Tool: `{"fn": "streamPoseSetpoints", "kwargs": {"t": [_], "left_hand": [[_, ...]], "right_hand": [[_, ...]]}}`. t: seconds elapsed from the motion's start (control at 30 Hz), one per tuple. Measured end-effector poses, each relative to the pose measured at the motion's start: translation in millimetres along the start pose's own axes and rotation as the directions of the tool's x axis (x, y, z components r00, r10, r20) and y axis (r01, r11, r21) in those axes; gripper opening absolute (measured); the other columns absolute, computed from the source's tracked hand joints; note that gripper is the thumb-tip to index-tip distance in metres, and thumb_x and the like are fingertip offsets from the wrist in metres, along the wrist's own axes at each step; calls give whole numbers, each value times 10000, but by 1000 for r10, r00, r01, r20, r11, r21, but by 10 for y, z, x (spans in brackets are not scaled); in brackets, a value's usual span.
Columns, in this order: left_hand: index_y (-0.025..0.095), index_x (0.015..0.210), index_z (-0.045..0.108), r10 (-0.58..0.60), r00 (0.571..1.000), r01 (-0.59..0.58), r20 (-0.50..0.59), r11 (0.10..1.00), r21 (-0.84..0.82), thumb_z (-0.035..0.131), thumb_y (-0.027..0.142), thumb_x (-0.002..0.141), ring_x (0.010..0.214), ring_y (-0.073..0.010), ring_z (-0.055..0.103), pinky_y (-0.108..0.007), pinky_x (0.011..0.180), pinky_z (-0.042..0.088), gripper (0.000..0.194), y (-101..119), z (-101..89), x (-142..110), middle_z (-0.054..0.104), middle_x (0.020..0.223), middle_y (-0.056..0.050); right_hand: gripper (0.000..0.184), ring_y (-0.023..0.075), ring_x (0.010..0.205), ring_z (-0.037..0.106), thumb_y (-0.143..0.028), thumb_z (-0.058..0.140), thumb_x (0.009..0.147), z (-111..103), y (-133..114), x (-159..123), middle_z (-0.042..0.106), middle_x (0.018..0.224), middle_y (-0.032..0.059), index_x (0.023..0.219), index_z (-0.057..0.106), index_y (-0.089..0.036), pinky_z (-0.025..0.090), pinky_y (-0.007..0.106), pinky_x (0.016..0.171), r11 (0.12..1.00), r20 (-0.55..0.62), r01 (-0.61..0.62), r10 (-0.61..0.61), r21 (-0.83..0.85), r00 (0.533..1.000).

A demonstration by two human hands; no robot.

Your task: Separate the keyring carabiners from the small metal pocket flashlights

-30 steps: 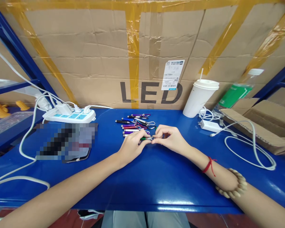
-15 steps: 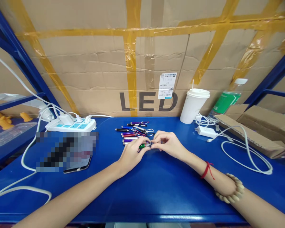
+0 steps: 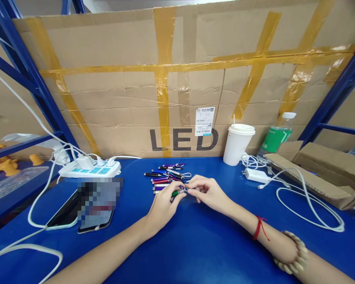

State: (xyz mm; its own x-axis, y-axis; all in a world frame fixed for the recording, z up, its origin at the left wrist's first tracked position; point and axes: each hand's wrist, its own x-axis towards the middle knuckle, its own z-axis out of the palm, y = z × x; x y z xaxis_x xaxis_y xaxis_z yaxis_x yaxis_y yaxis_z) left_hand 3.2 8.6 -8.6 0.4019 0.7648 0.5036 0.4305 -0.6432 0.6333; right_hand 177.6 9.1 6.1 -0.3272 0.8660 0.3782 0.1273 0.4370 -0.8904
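Observation:
Between my hands is a slim green pen-shaped keychain tube [image 3: 177, 192] with a silver end. My left hand [image 3: 162, 203] is closed around its body, thumb and fingers pinching it. My right hand [image 3: 207, 193] pinches at the silver end, where a small metal loop shows; the fingertips partly hide it. Just beyond the hands lies a pile of similar tubes [image 3: 161, 181] in purple, blue, black, red and silver, several with clips and cord loops facing right. The left hand covers the near part of the pile.
On the blue table [image 3: 177, 252] at left are a power strip [image 3: 91, 169] with plugs and a phone [image 3: 63, 213], partly blurred. At right stand a white cup [image 3: 239, 146], a green-labelled bottle [image 3: 276, 138], a charger [image 3: 256, 174] with cable and an open carton [image 3: 310, 177]. A large cardboard sheet [image 3: 121, 106] stands behind.
The view has tilted up, so everything sits lower in the picture. Both hands keep hold of the green tube, with only slight finger movement at its silver end.

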Motion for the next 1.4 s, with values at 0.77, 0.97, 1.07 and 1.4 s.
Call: {"fn": "streamPoseSetpoints", "kwargs": {"t": [0.77, 0.97, 1.07, 1.4], "left_hand": [[183, 988, 463, -192, 973, 223, 125, 924, -312, 434, 336, 838, 468, -82, 529, -192, 464, 455, 216, 43, 16, 28, 546, 631, 27], [185, 1002, 467, -165, 978, 196, 131, 941, -277, 436, 339, 842, 470, -82, 528, -190, 472, 448, 224, -2, 26, 27, 555, 629, 28], [192, 993, 475, -152, 981, 175, 118, 961, -213, 447, 310, 837, 493, -89, 547, -199, 507, 452, 198, -1, 15, 29, 594, 653, 24], [206, 1015, 456, -29, 988, 43, 151, 995, -93, 420, 253, 858, 788, -137, 611, -242, 697, 459, 168, -26, -8, 13, 640, 893, -23]], "right_hand": [[285, 37, 428, 503, -411, 616, 717, -3, 9, -3, 554, 825, 43, 783, 667, -138, 432, 193, 380, 996, -12, -30, 29, -78, 1000], [298, 40, 426, 508, -432, 617, 706, -6, -18, -10, 563, 820, 42, 761, 668, -144, 431, 194, 382, 993, -8, -54, 54, -103, 999], [298, 38, 422, 506, -431, 628, 695, -14, -12, -8, 563, 815, 41, 751, 667, -141, 425, 190, 376, 994, -2, -62, 62, -94, 998], [243, 33, 433, 488, -354, 720, 602, -84, 35, 21, 590, 763, 17, 720, 689, -144, 408, 180, 381, 980, 60, -178, 173, 88, 983]]}}
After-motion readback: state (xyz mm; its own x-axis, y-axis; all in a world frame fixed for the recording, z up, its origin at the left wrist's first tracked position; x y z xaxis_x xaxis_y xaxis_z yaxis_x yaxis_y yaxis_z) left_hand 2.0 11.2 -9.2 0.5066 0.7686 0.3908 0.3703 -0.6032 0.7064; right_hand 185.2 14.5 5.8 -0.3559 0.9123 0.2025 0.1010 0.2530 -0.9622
